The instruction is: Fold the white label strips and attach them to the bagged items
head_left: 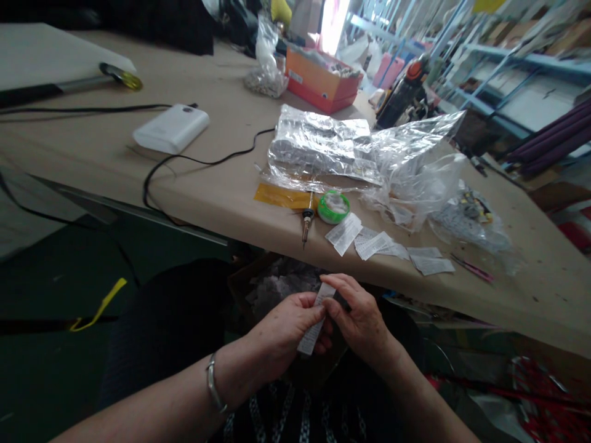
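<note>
Between my two hands, above my lap, is a narrow white paper label (310,335) with small print. My left hand (290,326) pinches its middle with the thumb on top. At its upper end my right hand (357,311) grips it between thumb and fingers. Below the table edge, behind my hands, a box (240,280) holds crumpled whitish scraps (277,283). On the table's near edge lie several more printed paper labels (369,242), beside a green round tub (333,207) with whitish content. A soldering iron (306,221) rests with its tip toward me.
Clear plastic packaging (323,144) and plastic bags (415,184) cover the table's middle. Pink-handled tweezers or scissors (475,269) lie at right. A white power bank (172,128), black cable (207,162), hammer (92,84) and orange box (321,80) sit farther back.
</note>
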The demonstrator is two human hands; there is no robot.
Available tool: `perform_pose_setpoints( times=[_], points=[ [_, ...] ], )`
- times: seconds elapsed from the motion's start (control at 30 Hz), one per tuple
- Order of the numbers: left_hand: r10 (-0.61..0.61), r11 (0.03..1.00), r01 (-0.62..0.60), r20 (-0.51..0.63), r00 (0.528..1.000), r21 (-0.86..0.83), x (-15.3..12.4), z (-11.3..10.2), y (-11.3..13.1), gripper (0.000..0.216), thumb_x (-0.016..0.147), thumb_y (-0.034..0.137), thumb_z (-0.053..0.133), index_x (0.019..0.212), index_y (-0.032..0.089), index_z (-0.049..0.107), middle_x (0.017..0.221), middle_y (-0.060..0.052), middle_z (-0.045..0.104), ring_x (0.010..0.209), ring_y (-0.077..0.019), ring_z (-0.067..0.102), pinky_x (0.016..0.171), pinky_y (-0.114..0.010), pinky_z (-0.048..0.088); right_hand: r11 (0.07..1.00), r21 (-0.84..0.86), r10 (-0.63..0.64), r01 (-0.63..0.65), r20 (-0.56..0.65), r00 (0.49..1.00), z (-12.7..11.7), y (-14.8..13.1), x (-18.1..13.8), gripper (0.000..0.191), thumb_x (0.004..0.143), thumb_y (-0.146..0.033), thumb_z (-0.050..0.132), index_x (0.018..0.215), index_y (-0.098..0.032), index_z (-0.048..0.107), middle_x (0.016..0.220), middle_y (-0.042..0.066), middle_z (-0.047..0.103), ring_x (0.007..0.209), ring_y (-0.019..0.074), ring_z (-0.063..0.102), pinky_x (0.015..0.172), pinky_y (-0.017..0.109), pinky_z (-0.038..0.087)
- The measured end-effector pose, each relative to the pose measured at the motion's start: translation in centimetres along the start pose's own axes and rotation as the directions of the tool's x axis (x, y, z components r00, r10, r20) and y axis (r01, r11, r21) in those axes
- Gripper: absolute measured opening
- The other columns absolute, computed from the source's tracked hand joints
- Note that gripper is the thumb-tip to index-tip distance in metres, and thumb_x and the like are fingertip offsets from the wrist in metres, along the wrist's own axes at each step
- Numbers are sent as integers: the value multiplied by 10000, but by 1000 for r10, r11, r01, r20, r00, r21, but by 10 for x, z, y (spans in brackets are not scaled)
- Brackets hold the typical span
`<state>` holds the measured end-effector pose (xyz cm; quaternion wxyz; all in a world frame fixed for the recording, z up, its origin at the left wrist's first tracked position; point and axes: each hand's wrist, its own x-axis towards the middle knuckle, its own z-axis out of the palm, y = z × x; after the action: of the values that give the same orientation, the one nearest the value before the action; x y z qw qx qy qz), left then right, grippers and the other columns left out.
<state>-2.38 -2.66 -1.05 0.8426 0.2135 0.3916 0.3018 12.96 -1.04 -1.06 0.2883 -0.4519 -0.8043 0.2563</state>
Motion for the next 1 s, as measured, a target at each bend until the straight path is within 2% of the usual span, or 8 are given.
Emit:
perform_pose_setpoints(
  times=[0.1,0.17,0.33,0.47,0.63,0.77,0.87,1.0],
  points=[
    [25,1000,-25,2,1000,-7,0,-2,-2,228,748,356,629,751,137,567,589,8,565,469,-92,535,472,-209,374,995,83,58,-55,-38,998,4,1,0,367,844,-204,515,1210,-212,515,1100,77,617,1025,197,578,917,344,457],
    [39,999,-39,-14,999,-13,0,-4,-2,248,752,381,622,747,139,569,594,9,560,466,-88,524,465,-205,372,968,212,151,-136,-58,987,7,3,0,360,842,-234,523,1201,-210,512,1019,56,639,907,173,612,839,307,488],
    [85,996,-86,-59,995,-7,-2,-6,-1,269,752,398,621,811,136,597,599,10,551,486,-85,515,471,-193,366,746,563,409,-356,35,912,12,2,10,147,789,-314,592,819,-171,589,684,-22,590,605,102,554,583,207,465],
    [140,990,-138,-88,986,29,-3,-8,-2,261,771,400,598,815,142,601,589,12,547,488,-84,503,477,-193,364,662,616,465,-427,110,879,16,-1,17,160,761,-303,613,701,-162,566,598,-45,545,536,80,501,540,193,417],
    [221,972,-208,-131,966,108,-1,-12,1,239,795,363,563,700,145,589,550,10,535,483,-88,470,494,-205,366,670,619,455,-411,95,885,22,-1,24,137,761,-281,606,698,-164,572,599,-46,541,537,79,482,538,193,404],
    [389,903,-335,-177,904,269,-1,-21,12,149,763,282,602,739,144,653,675,-22,625,615,-117,529,583,-208,403,712,589,425,-384,74,902,26,-6,34,125,753,-285,604,713,-167,586,617,-37,546,551,91,476,540,202,400],
    [527,796,-402,-191,828,453,-3,-28,25,136,764,242,592,809,155,687,774,-39,671,727,-150,573,671,-217,431,766,538,402,-353,29,915,28,-11,43,124,742,-281,603,700,-166,585,607,-39,521,542,90,449,518,202,376],
    [661,647,-422,-190,726,635,-2,-34,39,134,783,249,574,805,168,679,764,-26,677,720,-146,591,672,-206,438,841,443,369,-311,-49,928,31,-12,52,107,750,-257,582,695,-165,581,605,-42,506,550,87,436,519,200,363]
  ],
)
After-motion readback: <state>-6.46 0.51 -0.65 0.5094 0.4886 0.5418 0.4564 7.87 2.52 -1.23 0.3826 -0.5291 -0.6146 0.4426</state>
